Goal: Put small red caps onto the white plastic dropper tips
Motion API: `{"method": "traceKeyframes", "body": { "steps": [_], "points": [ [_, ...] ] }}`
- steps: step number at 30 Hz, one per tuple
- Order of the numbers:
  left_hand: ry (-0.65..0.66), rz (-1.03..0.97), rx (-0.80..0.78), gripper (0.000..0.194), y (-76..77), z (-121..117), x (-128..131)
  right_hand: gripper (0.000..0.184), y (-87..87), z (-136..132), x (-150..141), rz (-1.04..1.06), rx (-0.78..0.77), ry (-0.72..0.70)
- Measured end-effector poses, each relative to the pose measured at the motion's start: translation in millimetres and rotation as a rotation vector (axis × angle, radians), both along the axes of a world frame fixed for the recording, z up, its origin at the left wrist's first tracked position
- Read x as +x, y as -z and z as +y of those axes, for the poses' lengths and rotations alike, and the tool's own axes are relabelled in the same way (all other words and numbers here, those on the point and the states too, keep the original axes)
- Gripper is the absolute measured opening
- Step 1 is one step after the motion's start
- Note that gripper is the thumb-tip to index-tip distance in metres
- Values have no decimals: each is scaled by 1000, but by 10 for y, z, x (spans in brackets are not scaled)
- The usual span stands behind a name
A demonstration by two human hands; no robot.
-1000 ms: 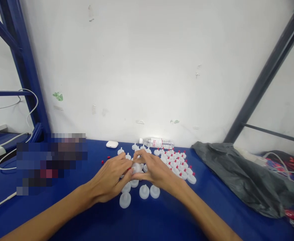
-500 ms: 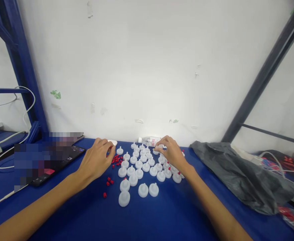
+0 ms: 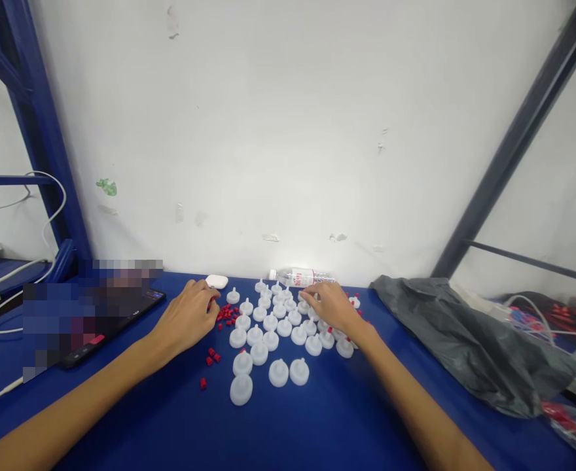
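My left hand is at the left of the small red caps, thumb and fingers curled together; whatever is between the fingertips is too small to make out. Toward the back of the group of white spout caps, my right hand reaches down with bent fingers closed at the top of one white spout cap. The hand partly hides that cap and its neighbours. Several caps under and beside my right wrist have red tips, such as a red-tipped spout cap. Most others have bare spouts pointing up.
A clear bottle lies against the wall behind the caps. Near my left hand are a white rounded case and a dark tablet, partly blurred out. On the right, a grey plastic bag covers the blue table.
My right hand has lowered onto the white spout caps, its fingers now flatter. My left hand has shifted slightly down, uncovering more of the white case. The view has moved a little.
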State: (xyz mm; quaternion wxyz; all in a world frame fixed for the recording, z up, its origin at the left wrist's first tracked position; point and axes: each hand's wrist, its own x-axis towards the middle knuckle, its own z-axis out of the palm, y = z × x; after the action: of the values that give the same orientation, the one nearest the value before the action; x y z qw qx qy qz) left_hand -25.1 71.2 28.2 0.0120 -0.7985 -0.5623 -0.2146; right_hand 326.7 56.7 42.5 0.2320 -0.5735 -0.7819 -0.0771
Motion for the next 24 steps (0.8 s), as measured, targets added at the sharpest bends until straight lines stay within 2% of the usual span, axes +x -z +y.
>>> {"method": "traceKeyframes", "body": {
  "steps": [3,7,11,17,24],
  "points": [
    [2,-2,11,39,4,-3,2,32,-95,-54,-11,-39,-51,37],
    [-6,3,9,28,11,6,-2,20,-191,-94,-14,-76,-122,57],
    [-2,24,2,24,8,2,-6,10,-208,-124,-48,-71,-184,27],
    [-7,38,-12,25,24,7,-18,14,-189,-140,-76,-35,-173,0],
    [12,15,-22,26,76,27,-23,38,-38,-34,35,-73,-54,73]
  ]
}}
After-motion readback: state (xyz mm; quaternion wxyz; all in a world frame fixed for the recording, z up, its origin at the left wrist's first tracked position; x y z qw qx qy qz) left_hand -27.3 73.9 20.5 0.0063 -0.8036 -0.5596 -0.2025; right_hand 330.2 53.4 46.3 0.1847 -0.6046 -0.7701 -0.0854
